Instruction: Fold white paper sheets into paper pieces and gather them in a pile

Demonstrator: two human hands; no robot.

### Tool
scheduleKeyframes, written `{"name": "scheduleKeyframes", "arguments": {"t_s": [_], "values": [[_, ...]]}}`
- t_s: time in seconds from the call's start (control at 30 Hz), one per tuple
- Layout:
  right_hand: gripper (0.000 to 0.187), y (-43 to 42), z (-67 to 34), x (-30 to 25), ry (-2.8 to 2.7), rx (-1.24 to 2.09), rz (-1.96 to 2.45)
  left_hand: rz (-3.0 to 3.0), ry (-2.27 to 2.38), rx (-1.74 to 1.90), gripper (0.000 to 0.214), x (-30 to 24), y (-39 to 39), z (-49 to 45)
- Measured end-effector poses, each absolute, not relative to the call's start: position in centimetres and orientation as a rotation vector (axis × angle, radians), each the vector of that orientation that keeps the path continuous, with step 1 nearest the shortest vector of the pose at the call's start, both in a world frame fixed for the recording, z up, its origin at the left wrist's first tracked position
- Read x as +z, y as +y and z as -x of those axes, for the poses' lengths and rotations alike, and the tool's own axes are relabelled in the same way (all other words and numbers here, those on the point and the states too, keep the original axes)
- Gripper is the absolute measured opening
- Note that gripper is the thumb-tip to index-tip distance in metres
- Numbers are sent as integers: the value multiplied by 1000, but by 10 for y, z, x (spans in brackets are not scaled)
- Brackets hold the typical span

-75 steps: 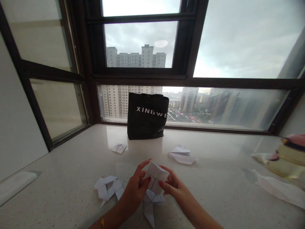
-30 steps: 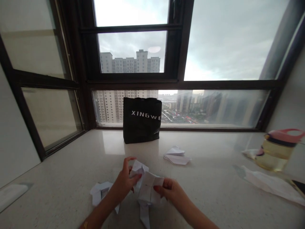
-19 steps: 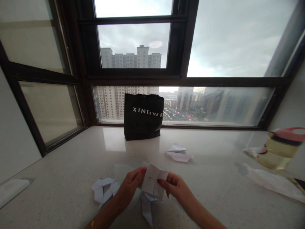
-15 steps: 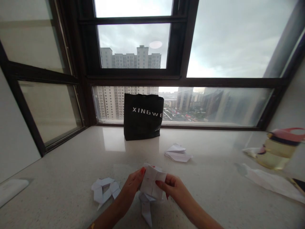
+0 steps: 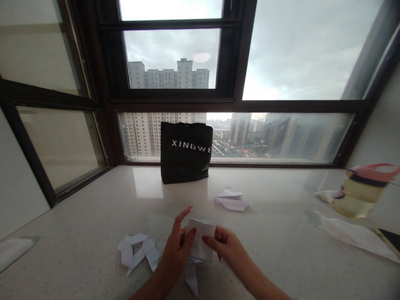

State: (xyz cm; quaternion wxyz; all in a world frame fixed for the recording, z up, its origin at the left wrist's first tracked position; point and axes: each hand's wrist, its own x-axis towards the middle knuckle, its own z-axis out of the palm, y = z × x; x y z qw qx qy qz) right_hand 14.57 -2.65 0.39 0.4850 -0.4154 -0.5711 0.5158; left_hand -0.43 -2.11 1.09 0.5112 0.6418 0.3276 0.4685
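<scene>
A folded white paper (image 5: 201, 243) is held up between both hands, low in the middle of the head view. My left hand (image 5: 178, 250) grips its left side, thumb on the near face and index finger stretched upward off the sheet. At the right edge my right hand (image 5: 228, 246) pinches the paper, its thumb on the front and the other fingers behind. Just below lies a pointed folded paper piece (image 5: 191, 279), partly covered by the held one. Left of my left hand, a ring-like paper fold (image 5: 136, 250) rests on the counter.
Beyond the hands lies another folded paper (image 5: 231, 199). A black bag (image 5: 186, 154) stands by the window. To the right are a yellow bottle with a pink lid (image 5: 359, 191), a crumpled white tissue (image 5: 350, 235) and a dark flat object (image 5: 390, 239). A white object (image 5: 14, 250) lies far left.
My left thumb has come onto the near face of the paper, and the left index finger has lifted upward. My right hand keeps its pinch. The view has shifted slightly.
</scene>
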Motion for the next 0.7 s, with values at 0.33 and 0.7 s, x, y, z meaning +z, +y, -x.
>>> {"name": "scheduleKeyframes", "arguments": {"t_s": [0.33, 0.7], "values": [[38, -18, -151, -6, -1306, 1237, 1117, -1678, 844, 1207, 26, 12, -19, 6], [28, 4, -215, 11, -1713, 685, 1763, -1464, 641, 1080, 52, 0, -15, 3]]}}
